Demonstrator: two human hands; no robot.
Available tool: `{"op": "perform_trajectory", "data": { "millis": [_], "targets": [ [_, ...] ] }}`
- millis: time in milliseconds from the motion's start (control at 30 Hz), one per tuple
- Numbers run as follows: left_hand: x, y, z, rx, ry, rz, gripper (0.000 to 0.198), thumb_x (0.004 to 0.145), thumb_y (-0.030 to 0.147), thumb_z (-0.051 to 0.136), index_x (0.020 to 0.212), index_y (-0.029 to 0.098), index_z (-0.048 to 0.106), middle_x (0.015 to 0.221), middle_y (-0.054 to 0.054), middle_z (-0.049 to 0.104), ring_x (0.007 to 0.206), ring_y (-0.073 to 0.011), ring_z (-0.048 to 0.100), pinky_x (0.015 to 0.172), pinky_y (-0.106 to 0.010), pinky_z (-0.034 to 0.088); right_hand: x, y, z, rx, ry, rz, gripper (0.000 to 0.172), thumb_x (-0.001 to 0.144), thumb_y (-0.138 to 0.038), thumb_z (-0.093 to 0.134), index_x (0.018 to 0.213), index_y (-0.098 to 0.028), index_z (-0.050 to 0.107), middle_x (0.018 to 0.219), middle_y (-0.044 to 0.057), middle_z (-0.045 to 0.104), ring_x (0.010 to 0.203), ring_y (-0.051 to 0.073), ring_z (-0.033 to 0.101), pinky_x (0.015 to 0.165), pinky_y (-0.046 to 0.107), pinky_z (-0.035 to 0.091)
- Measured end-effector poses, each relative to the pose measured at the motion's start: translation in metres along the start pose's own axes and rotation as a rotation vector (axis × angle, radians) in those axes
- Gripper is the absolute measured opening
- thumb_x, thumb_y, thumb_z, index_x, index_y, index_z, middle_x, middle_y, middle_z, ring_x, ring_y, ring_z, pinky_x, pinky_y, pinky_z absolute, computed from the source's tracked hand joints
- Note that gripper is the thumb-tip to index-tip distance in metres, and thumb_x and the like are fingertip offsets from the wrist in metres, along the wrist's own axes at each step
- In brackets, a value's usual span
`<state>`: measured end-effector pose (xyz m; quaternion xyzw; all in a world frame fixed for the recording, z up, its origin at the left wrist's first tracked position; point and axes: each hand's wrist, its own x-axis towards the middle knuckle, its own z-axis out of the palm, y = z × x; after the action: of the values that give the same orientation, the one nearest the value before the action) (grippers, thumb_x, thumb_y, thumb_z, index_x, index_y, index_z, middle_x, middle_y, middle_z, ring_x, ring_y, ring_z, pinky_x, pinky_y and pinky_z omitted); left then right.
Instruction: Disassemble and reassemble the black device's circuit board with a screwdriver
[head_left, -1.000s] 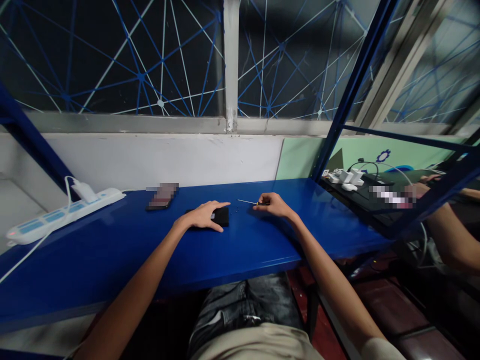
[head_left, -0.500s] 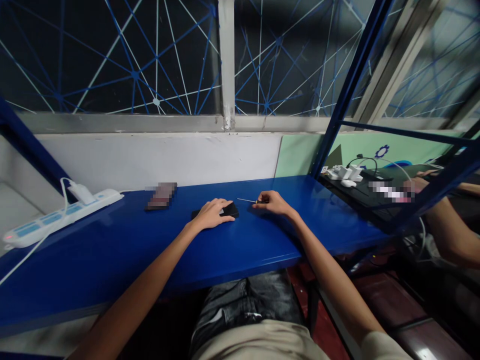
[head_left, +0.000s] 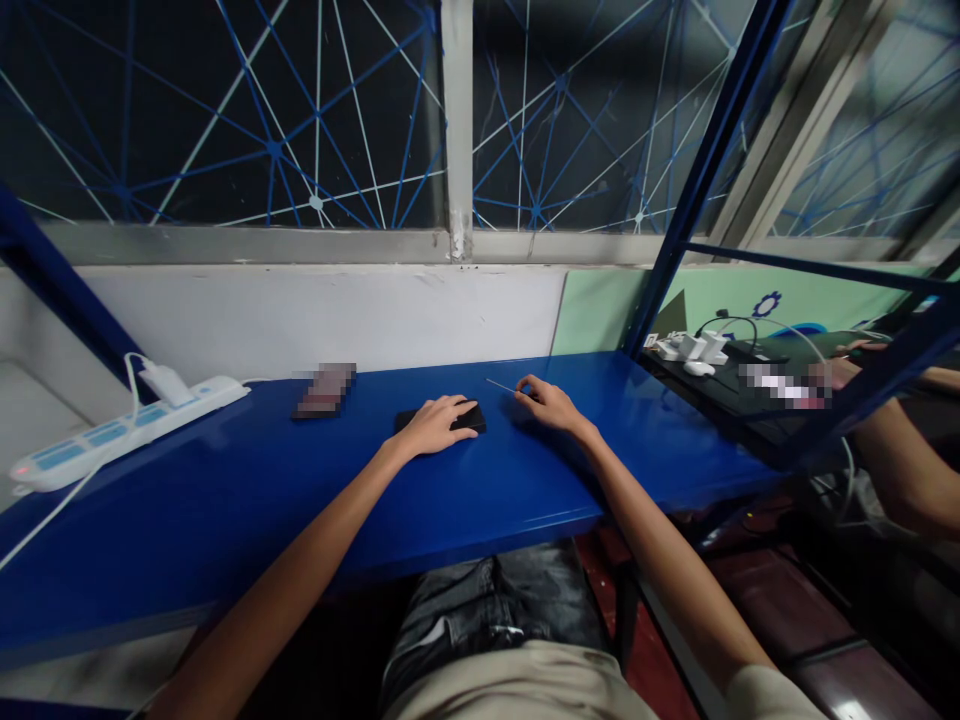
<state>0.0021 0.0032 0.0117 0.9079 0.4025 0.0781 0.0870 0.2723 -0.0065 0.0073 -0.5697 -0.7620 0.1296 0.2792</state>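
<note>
My left hand (head_left: 437, 426) rests over a flat black rectangular object (head_left: 474, 417) on the blue table, its thumb at the near edge and fingers across the top. Most of that object is covered by the hand, so I cannot make out its kind. Just to the right, my right hand (head_left: 551, 408) is closed around a small screwdriver (head_left: 501, 385). The thin metal shaft points left and slightly up, apart from the black object; the handle is mostly hidden in the fingers.
A blurred-out phone-like item (head_left: 324, 391) lies near the wall. A white power strip (head_left: 112, 430) with a plug and cable runs along the left. At the right, past a blue metal frame (head_left: 679, 200), white chargers (head_left: 697, 348) and another person's arm (head_left: 904, 455) appear.
My left hand and the black object have shifted a little to the right. The screwdriver in my right hand has tilted, its tip now higher and further right.
</note>
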Motion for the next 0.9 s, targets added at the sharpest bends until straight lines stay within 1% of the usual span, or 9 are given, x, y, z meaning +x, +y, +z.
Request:
{"op": "perform_trajectory", "data": {
  "millis": [167, 300, 467, 567, 633, 700, 767, 833, 900],
  "targets": [
    [-0.005, -0.001, -0.004, -0.013, 0.004, 0.038, 0.068, 0.088, 0.062, 0.051, 0.145, 0.026, 0.04, 0.15, -0.011, 0.04, 0.131, -0.0351, 0.042, 0.104, -0.046, 0.033, -0.002, -0.002, 0.003, -0.174, -0.018, 0.032, 0.03, 0.093, -0.03, 0.041, 0.121, -0.024, 0.05, 0.098, 0.007, 0.069, 0.088, 0.023, 0.062, 0.065, 0.028, 0.036],
    [-0.009, 0.0, -0.007, -0.002, 0.016, 0.051, 0.071, 0.087, 0.064, 0.05, 0.145, 0.024, 0.04, 0.149, -0.009, 0.042, 0.131, -0.0325, 0.043, 0.104, -0.042, 0.035, -0.005, -0.005, 0.008, -0.301, 0.014, 0.032, 0.034, 0.092, -0.032, 0.045, 0.125, -0.023, 0.047, 0.112, 0.008, 0.066, 0.096, 0.024, 0.062, 0.069, 0.028, 0.039],
    [-0.012, -0.003, -0.01, -0.01, 0.018, 0.051, 0.076, 0.083, 0.068, 0.052, 0.144, 0.024, 0.042, 0.148, -0.01, 0.043, 0.129, -0.0333, 0.045, 0.102, -0.043, 0.039, -0.005, -0.008, 0.014, -0.395, 0.023, 0.028, 0.036, 0.091, -0.038, 0.05, 0.123, -0.022, 0.049, 0.112, 0.009, 0.064, 0.095, 0.023, 0.062, 0.068, 0.027, 0.04],
    [-0.015, -0.007, -0.013, -0.032, 0.055, 0.054, 0.078, 0.08, 0.07, 0.055, 0.142, 0.024, 0.045, 0.145, -0.011, 0.046, 0.128, -0.0333, 0.047, 0.102, -0.044, 0.039, -0.006, -0.009, 0.015, -0.386, 0.133, 0.0, 0.033, 0.095, -0.042, 0.042, 0.119, -0.022, 0.053, 0.108, 0.009, 0.063, 0.095, 0.022, 0.06, 0.069, 0.027, 0.04],
    [-0.018, -0.009, -0.016, -0.056, 0.103, 0.064, 0.074, 0.08, 0.068, 0.056, 0.139, 0.024, 0.048, 0.142, -0.011, 0.048, 0.126, -0.0313, 0.048, 0.103, -0.043, 0.039, -0.006, -0.009, 0.013, -0.367, 0.224, -0.026, 0.03, 0.098, -0.034, 0.036, 0.117, -0.021, 0.056, 0.106, 0.009, 0.063, 0.095, 0.021, 0.058, 0.069, 0.026, 0.039],
    [-0.019, -0.01, -0.018, -0.082, 0.143, 0.069, 0.07, 0.082, 0.067, 0.056, 0.138, 0.025, 0.049, 0.14, -0.01, 0.05, 0.125, -0.0297, 0.05, 0.103, -0.043, 0.039, -0.006, -0.008, 0.011, -0.345, 0.285, -0.058, 0.029, 0.094, -0.021, 0.036, 0.109, -0.021, 0.061, 0.104, 0.009, 0.064, 0.095, 0.02, 0.057, 0.068, 0.026, 0.038],
    [-0.02, -0.01, -0.019, -0.099, 0.165, 0.063, 0.068, 0.083, 0.066, 0.055, 0.137, 0.026, 0.05, 0.138, -0.01, 0.052, 0.124, -0.0297, 0.051, 0.102, -0.043, 0.04, -0.005, -0.008, 0.009, -0.324, 0.309, -0.069, 0.029, 0.087, -0.012, 0.039, 0.091, -0.02, 0.067, 0.097, 0.008, 0.066, 0.092, 0.019, 0.056, 0.066, 0.025, 0.036],
    [-0.02, -0.01, -0.018, -0.108, 0.175, 0.065, 0.067, 0.082, 0.066, 0.055, 0.136, 0.026, 0.052, 0.137, -0.011, 0.053, 0.122, -0.0299, 0.052, 0.101, -0.044, 0.041, -0.004, -0.007, 0.008, -0.301, 0.311, -0.034, 0.027, 0.08, -0.009, 0.042, 0.074, -0.019, 0.066, 0.086, 0.006, 0.067, 0.082, 0.018, 0.056, 0.061, 0.025, 0.032],
    [-0.02, -0.01, -0.017, -0.115, 0.182, 0.079, 0.065, 0.083, 0.065, 0.056, 0.134, 0.025, 0.054, 0.135, -0.011, 0.055, 0.121, -0.0294, 0.053, 0.101, -0.043, 0.041, -0.004, -0.009, 0.008, -0.281, 0.314, 0.031, 0.024, 0.076, -0.01, 0.045, 0.067, -0.018, 0.065, 0.076, 0.005, 0.066, 0.071, 0.016, 0.055, 0.057, 0.025, 0.027]
  ]
}}
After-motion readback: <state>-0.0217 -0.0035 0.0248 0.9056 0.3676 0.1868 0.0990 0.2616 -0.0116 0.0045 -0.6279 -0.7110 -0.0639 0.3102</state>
